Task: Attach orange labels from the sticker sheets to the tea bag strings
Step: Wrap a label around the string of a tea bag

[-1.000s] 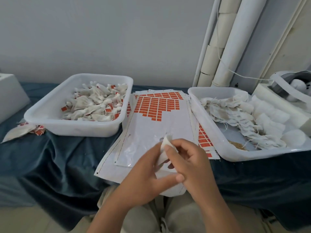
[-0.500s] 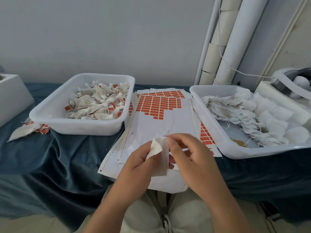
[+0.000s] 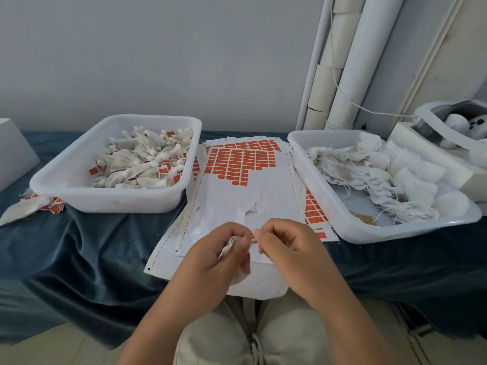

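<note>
My left hand (image 3: 221, 255) grips a white tea bag (image 3: 228, 248), most of it hidden inside the fingers. My right hand (image 3: 286, 245) pinches a small orange label (image 3: 253, 240) at the fingertips, right beside the left thumb; the string itself is too thin to make out. Both hands hover over the near end of the sticker sheets (image 3: 245, 196), whose far part still carries rows of orange labels (image 3: 238, 164). The left white tub (image 3: 66, 188) holds labelled tea bags (image 3: 143, 164). The right white tub (image 3: 350, 227) holds plain tea bags (image 3: 358, 175).
A dark blue cloth (image 3: 87, 248) covers the table. A few labelled bags (image 3: 31, 206) lie left of the left tub. A white box (image 3: 13, 151) stands at far left. White pipes (image 3: 342, 61) rise behind; a white appliance (image 3: 448, 133) sits at far right. My knees are below.
The tea bag went from standing up between both hands to being tucked into my left hand. My right hand has drawn slightly right and now pinches an orange label at its fingertips.
</note>
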A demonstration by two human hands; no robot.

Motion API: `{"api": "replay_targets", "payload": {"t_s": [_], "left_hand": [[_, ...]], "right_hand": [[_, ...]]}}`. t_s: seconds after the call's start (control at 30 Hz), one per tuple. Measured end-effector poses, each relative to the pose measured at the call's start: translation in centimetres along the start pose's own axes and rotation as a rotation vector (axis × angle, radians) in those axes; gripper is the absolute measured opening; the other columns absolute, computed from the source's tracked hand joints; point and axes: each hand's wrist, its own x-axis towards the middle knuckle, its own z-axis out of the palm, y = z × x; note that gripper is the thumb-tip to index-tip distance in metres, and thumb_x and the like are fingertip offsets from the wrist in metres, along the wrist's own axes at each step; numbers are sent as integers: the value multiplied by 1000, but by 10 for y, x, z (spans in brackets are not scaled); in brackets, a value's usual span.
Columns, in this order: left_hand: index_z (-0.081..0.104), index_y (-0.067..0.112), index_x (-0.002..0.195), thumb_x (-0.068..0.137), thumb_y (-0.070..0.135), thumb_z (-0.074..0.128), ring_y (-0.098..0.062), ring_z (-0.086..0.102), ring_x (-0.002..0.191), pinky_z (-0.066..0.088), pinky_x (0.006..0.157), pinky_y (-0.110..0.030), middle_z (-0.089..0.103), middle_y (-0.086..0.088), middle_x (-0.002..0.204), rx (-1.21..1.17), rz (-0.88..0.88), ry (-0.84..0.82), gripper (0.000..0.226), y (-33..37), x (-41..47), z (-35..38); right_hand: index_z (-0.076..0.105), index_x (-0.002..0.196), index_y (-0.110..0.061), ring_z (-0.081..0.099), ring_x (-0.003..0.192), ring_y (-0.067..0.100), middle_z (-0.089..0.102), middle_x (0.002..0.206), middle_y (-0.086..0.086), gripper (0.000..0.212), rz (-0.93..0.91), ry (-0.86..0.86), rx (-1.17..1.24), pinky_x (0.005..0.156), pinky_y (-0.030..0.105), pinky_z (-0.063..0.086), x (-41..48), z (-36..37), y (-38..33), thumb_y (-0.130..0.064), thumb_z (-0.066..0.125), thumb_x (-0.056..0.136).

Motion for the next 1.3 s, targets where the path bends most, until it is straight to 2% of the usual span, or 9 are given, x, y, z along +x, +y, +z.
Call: {"api": "replay_targets", "payload": {"t_s": [0.17, 0.3, 0.4, 0.6, 0.73, 0.83, 0.97, 1.1, 1.3], "left_hand": [[62, 25, 87, 91, 69, 51, -24, 60, 73, 56, 65, -24, 56, -1, 73, -8, -38, 16, 45, 1, 0, 0], [53, 23, 83, 97, 66, 43, -5, 48, 65, 56, 76, -54, 53, 11, 67, 73, -25, -83, 46, 0, -1, -16], [52, 26, 81, 100, 64, 42, -5, 45, 63, 55, 72, -56, 52, 11, 67, 109, 27, -97, 44, 3, -3, -25], [66, 38, 89, 96, 70, 47, -11, 59, 72, 53, 65, -16, 62, 8, 79, 89, 62, -97, 38, 12, -5, -17], [49, 18, 85, 103, 62, 38, -25, 46, 69, 56, 71, -54, 49, -5, 75, 120, 61, -112, 48, 17, -7, -5], [48, 16, 84, 104, 60, 38, -21, 45, 67, 53, 70, -57, 49, -4, 74, 106, 71, -97, 49, 20, -7, -5], [62, 22, 90, 101, 62, 42, -10, 46, 71, 55, 72, -35, 49, -5, 78, -49, 10, -145, 46, 18, -9, -11], [74, 38, 116, 100, 64, 46, -8, 57, 82, 54, 78, -29, 57, 9, 81, -77, -48, -266, 42, 13, -10, -10], [80, 36, 104, 96, 59, 59, -7, 70, 76, 58, 70, -26, 75, 10, 84, -48, -72, -214, 32, 14, -7, -7]], "right_hand": [[46, 57, -27, 28, 48, 10, 35, 54, -6, 33, 105, -61, 236, 49, 22, 30, -1, 2, -3, -39, 57, 86], [37, 57, -18, 20, 45, 14, 29, 51, -2, 34, 51, -3, 673, 45, 23, 27, -2, -4, -1, -25, 58, 83], [42, 58, -19, 23, 41, 8, 31, 49, -6, 34, 15, 12, 868, 42, 19, 30, -1, -3, -1, -22, 60, 87], [50, 65, -17, 31, 43, 7, 36, 54, -4, 31, 62, -52, 1042, 43, 19, 36, 4, -7, -6, -24, 63, 93], [52, 65, -16, 31, 41, 5, 34, 53, -7, 30, 133, -124, 1313, 40, 17, 33, 3, -14, -7, -18, 73, 86], [53, 66, -16, 28, 41, 6, 35, 53, -8, 31, 144, -180, 1408, 39, 17, 31, 0, -16, -11, -15, 81, 79], [51, 61, -17, 28, 40, 5, 33, 50, -6, 29, 113, -14, 1163, 39, 18, 33, 0, -21, -16, -19, 66, 87], [55, 64, -16, 33, 43, 8, 39, 53, -4, 27, 8, 41, 875, 43, 19, 37, 2, -34, -19, -27, 65, 87], [66, 75, -23, 43, 54, 15, 51, 63, 1, 29, -35, 54, 359, 54, 24, 42, 14, -44, -25, -44, 61, 94]]}}
